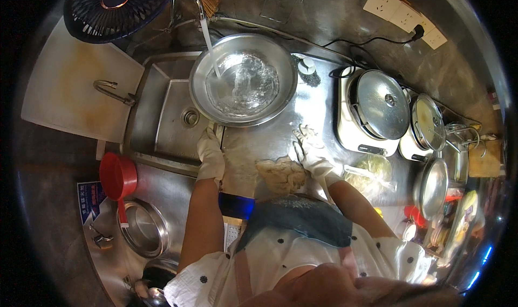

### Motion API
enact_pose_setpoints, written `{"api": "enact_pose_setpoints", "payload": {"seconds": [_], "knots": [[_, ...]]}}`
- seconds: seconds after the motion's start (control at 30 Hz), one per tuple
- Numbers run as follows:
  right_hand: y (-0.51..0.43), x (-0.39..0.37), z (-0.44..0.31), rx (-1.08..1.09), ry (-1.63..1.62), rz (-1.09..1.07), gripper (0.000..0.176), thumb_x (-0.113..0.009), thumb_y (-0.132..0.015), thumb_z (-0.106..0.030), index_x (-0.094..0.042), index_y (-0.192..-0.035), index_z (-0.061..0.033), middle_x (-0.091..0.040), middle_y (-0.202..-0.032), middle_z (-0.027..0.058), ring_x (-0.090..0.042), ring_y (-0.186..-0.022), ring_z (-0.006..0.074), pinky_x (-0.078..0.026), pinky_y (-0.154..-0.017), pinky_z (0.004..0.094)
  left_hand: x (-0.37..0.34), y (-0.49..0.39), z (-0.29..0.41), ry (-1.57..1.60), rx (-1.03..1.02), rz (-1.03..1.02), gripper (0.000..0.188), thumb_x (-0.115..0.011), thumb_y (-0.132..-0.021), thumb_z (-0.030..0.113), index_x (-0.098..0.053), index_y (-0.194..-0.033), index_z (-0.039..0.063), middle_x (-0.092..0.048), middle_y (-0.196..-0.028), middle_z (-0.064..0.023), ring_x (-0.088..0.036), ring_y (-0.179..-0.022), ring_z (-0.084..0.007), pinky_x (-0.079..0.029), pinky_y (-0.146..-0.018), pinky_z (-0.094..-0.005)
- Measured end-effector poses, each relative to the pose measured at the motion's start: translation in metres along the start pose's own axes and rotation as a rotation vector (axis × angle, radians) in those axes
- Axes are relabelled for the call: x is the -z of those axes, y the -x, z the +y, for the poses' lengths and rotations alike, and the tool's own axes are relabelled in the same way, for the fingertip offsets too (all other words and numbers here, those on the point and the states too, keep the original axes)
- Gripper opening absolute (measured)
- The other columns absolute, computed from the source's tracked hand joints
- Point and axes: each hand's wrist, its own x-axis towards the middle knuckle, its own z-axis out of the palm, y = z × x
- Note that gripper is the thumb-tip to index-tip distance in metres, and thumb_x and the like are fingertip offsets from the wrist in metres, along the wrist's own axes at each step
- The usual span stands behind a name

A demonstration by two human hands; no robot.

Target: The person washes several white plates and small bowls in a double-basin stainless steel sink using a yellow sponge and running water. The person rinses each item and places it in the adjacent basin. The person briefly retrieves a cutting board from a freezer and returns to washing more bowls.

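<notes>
A large stainless steel basin (285, 86) stands across the sink's right rim and the counter, and water from a tap (200, 8) pours into it. My left hand (210, 147), in a white glove, rests at the right edge of the metal sink (170, 125), just below the basin; its fingertips are partly hidden. Also gloved in white, my right hand (311, 145) is on the steel counter (247, 145) with its fingers apart and nothing in them. A crumpled beige cloth (281, 173) lies left of its wrist.
Lidded pans sit on two white cookers (348, 133) at the right, near a plastic bag of greens (370, 173). A white bottle cap (306, 66) stands behind. Leftward are a red ladle (117, 175), a steel pot (164, 234), a fan (117, 12) and a stained white board (81, 80).
</notes>
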Motion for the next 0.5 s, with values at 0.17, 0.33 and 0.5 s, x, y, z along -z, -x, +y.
{"api": "enact_pose_setpoints", "payload": {"seconds": [0.17,0.33,0.5], "knots": [[-0.003,-0.002,-0.003,0.026,0.009,0.038,0.046,-0.059,-0.101,-0.027,-0.062,-0.142,-0.0071,-0.055,-0.151,0.021,-0.049,-0.142,0.0395,-0.033,-0.123,0.0498,0.012,0.011,0.019,-0.063,0.041,0.042,0.049,-0.04,-0.112,0.041,-0.072,-0.116,0.005,-0.074,-0.109,-0.0259,-0.068,-0.104,-0.048,-0.055,-0.088,-0.0525],[-0.004,0.002,-0.009,0.016,-0.034,0.05,0.046,-0.062,-0.098,-0.024,-0.063,-0.141,-0.008,-0.054,-0.153,0.0206,-0.048,-0.143,0.0387,-0.033,-0.123,0.0492,0.016,0.013,0.026,-0.083,0.068,0.052,0.049,-0.04,-0.111,0.043,-0.072,-0.117,0.007,-0.074,-0.111,-0.0238,-0.068,-0.105,-0.0474,-0.055,-0.088,-0.0531],[-0.002,0.002,-0.01,0.009,-0.047,0.054,0.045,-0.06,-0.1,-0.025,-0.062,-0.141,-0.0075,-0.055,-0.151,0.0207,-0.049,-0.142,0.0385,-0.033,-0.122,0.0499,0.017,0.012,0.022,-0.116,0.0,0.006,0.055,-0.033,-0.114,0.042,-0.067,-0.119,-0.001,-0.071,-0.108,-0.029,-0.066,-0.104,-0.0483,-0.053,-0.088,-0.0544]]}}
